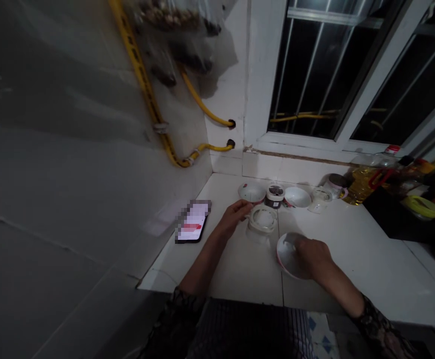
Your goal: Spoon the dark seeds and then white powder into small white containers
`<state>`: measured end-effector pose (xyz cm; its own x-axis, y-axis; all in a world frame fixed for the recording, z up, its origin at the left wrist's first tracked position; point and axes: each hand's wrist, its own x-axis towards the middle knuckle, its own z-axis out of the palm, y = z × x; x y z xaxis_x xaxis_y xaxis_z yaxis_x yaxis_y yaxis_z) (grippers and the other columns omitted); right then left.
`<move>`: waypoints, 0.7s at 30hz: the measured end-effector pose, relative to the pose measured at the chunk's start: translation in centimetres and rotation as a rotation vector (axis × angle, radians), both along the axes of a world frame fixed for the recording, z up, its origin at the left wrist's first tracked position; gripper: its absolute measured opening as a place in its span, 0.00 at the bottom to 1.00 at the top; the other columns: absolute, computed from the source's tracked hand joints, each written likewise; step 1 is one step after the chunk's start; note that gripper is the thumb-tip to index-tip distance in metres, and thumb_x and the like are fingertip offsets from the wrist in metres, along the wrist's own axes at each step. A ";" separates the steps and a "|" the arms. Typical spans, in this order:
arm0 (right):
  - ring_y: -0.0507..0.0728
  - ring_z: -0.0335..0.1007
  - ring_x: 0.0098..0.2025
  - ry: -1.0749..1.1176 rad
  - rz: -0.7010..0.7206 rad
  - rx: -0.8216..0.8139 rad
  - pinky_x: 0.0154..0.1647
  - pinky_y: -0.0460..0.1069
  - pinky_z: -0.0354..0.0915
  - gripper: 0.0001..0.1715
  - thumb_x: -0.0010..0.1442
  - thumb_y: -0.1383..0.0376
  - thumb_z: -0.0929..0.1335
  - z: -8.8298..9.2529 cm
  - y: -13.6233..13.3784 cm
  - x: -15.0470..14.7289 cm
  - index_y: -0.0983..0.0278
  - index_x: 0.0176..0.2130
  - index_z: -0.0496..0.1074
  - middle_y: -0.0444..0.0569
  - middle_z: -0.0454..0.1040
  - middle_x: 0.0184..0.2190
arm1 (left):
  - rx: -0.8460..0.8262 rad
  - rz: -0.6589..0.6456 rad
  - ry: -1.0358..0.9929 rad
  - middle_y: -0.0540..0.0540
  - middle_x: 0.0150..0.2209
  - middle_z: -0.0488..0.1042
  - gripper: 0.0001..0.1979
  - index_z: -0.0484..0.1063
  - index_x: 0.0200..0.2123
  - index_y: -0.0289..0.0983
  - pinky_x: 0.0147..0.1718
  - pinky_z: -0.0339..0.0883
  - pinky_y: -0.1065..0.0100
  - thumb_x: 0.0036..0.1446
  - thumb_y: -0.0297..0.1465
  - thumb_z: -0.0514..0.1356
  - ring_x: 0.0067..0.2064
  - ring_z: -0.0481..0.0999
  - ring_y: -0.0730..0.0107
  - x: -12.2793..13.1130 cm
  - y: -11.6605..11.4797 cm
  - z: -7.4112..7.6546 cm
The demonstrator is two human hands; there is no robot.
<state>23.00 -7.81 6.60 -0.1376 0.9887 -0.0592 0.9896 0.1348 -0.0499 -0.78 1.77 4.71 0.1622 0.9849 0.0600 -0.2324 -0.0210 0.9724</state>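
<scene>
My left hand (235,215) is closed, its fingertips pinching the left edge of a small clear plastic container (262,228) with white contents. Just to the right and nearer me stands a white bowl (285,259) with a reddish outside. Over that bowl's right side my right hand (316,257) is curled, fingers pointing down into it. What those fingers hold is hidden, though something pale shows by their tips. Behind the container are a patterned bowl (252,193), a small dark-filled tub (275,195) and another white bowl (297,197).
A lit phone (193,222) lies by the left wall. Along the window side stand a clear container (320,199), a jar (337,185) and an oil bottle (361,184). A dark box (392,212) sits at the right. Yellow pipe (138,75) runs down the wall.
</scene>
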 end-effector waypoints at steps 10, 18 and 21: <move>0.57 0.69 0.22 0.608 -0.317 0.261 0.27 0.49 0.63 0.24 0.63 0.43 0.58 -0.4 -6.3 5.7 0.57 0.34 0.66 0.45 0.72 0.21 | -0.006 -0.048 -0.052 0.53 0.24 0.66 0.18 0.71 0.26 0.36 0.25 0.53 0.73 0.39 0.43 0.69 0.26 0.60 0.77 -0.4 0.2 -0.9; 0.52 0.54 0.22 1.219 -0.571 0.293 0.21 0.46 0.52 0.33 0.47 0.35 0.70 -5.9 -9.4 1.9 0.59 0.27 0.62 0.39 0.60 0.19 | -0.019 -0.108 -0.060 0.53 0.26 0.69 0.14 0.73 0.29 0.36 0.26 0.54 0.73 0.38 0.36 0.67 0.27 0.63 0.76 -0.1 0.3 -0.2; 0.52 0.55 0.24 1.328 -0.557 0.354 0.24 0.46 0.55 0.34 0.45 0.35 0.71 -6.5 -8.2 0.6 0.59 0.25 0.61 0.39 0.60 0.21 | -0.011 -0.118 -0.059 0.53 0.26 0.69 0.14 0.73 0.30 0.36 0.26 0.54 0.72 0.38 0.35 0.67 0.27 0.63 0.75 0.1 0.3 0.2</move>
